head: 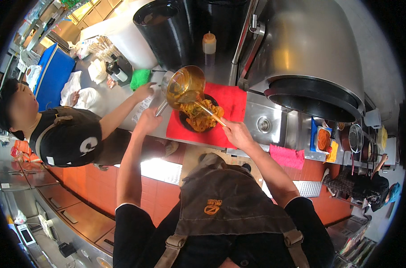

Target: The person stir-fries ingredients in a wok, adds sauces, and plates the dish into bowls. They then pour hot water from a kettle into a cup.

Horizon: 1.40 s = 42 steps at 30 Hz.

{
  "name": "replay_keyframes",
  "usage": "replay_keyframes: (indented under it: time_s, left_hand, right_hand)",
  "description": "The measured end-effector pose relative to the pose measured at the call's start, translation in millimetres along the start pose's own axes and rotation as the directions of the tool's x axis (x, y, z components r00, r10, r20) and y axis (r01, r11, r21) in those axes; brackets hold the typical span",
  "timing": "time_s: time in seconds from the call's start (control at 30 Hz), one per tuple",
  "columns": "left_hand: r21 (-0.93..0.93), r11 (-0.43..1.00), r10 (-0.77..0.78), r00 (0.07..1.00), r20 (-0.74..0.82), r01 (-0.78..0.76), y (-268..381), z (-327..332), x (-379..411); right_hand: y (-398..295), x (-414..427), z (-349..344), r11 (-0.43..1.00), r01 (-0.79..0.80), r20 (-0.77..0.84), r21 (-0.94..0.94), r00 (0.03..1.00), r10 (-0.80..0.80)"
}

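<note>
My left hand [148, 120] grips the handle of a metal saucepan [186, 80], which is tilted over a black bowl [185, 124]. Orange-coloured sauce coats the pan's inside. In my right hand [238, 134] is the wooden-ended handle of a metal ladle or spatula [188, 96], whose head lies at the pan's lower rim. Cooked food [199, 117] in reddish sauce fills the bowl, which stands on a red cloth [229, 100] on the steel counter.
A co-worker [69, 137] stands at the left, one hand reaching near a green cloth [140, 79]. Beyond the red cloth are a squeeze bottle [209, 43] and tall black containers [166, 33]. To the right are a steel sink [264, 124] and a large steel drum-shaped machine [310, 50]. Another person [363, 187] works far right.
</note>
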<state>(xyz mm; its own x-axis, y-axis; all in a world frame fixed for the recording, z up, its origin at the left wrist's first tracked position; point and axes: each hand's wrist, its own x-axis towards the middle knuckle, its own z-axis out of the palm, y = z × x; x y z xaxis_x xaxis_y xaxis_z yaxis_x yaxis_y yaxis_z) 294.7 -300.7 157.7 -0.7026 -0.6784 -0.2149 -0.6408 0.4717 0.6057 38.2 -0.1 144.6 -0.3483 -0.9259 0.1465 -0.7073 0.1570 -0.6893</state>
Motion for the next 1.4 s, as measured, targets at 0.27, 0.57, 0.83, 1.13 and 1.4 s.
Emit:
replay_keyframes:
  time_s: [0.27, 0.57, 0.83, 1.13, 1.4]
  left_hand:
    - [0.161, 0.983, 0.093, 0.995, -0.048, -0.084, -7.3, 10.8, -2.6]
    - [0.094, 0.993, -0.061, 0.985, -0.159, 0.077, 40.9, 13.1, -26.7]
    - [0.268, 0.963, 0.044, 0.955, -0.293, 0.038, 71.4, 8.0, -48.1]
    - [0.171, 0.98, -0.03, 0.93, -0.366, 0.099, 92.7, -15.6, -79.1]
    - [-0.121, 0.989, -0.124, 0.929, -0.349, 0.087, 102.0, -9.1, -95.5]
  right_hand:
    - [12.8, -37.0, 14.8, 0.999, -0.038, -0.045, 0.036, 0.998, 0.04]
    - [17.1, -53.1, 13.0, 0.997, -0.002, -0.06, -0.078, 0.998, -0.003]
    - [17.7, -49.7, 17.2, 0.983, -0.016, -0.008, -0.185, 1.0, 0.015]
    - [9.0, -79.5, -48.8, 0.529, -0.505, 0.17, 0.682, 0.813, 0.557]
    - [6.6, -128.8, -65.5, -0.028, -0.525, 0.371, 0.851, 0.562, 0.739]
